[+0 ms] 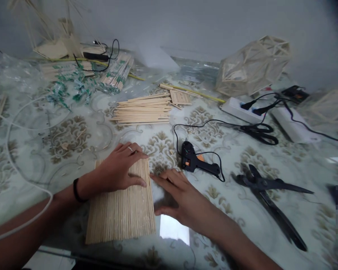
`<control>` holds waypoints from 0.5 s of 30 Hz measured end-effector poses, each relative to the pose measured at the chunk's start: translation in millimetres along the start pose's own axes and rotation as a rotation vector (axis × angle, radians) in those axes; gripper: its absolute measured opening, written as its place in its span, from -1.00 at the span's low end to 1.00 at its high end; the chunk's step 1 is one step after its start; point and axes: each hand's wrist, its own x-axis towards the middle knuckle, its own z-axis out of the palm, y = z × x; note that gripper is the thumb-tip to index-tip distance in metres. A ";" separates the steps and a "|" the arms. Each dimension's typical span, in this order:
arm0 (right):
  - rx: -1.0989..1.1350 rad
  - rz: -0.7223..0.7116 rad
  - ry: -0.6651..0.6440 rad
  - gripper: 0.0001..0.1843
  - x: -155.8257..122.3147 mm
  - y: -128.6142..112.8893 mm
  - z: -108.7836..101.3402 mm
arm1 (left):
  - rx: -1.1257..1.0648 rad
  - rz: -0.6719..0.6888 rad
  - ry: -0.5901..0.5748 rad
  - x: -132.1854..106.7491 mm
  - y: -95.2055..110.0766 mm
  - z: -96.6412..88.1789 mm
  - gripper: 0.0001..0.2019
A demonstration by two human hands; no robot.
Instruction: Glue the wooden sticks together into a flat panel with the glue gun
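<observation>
A flat panel of thin wooden sticks laid side by side [121, 215] lies near the table's front edge. My left hand [116, 168] rests across its upper part, thumb and fingers apart; a ring and a dark wristband show on it. Against the panel's right edge is my right hand [180, 193], its fingertips and thumb spread along the outermost stick. Just beyond the right hand lies a black hot glue gun [187, 155] on its side, with its cord curling away. Loose wooden sticks [143, 108] form a pile behind the panel.
Pliers-like black cutters [270, 191] and black-handled scissors [259, 133] lie to the right. A white power strip [242, 108] holds plugs. Stick frameworks [253, 67] stand at the back. Packaged sticks [118, 73] and plastic wrappers sit back left; a white cable [9, 146] crosses my left arm.
</observation>
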 end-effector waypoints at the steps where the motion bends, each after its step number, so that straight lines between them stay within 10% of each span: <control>1: 0.025 -0.006 0.006 -0.21 -1.0 -0.7 -3.0 | 0.003 0.008 -0.004 -0.1 -0.6 0.1 -0.28; 5: 0.154 -0.019 -0.018 -0.89 -4.3 -8.3 -11.7 | 0.007 0.029 -0.012 0.2 -1.3 -0.3 -0.31; 15: 0.116 0.113 -0.238 -0.70 -5.5 -29.0 -9.3 | 0.017 0.025 -0.016 1.3 -0.9 -0.9 -0.30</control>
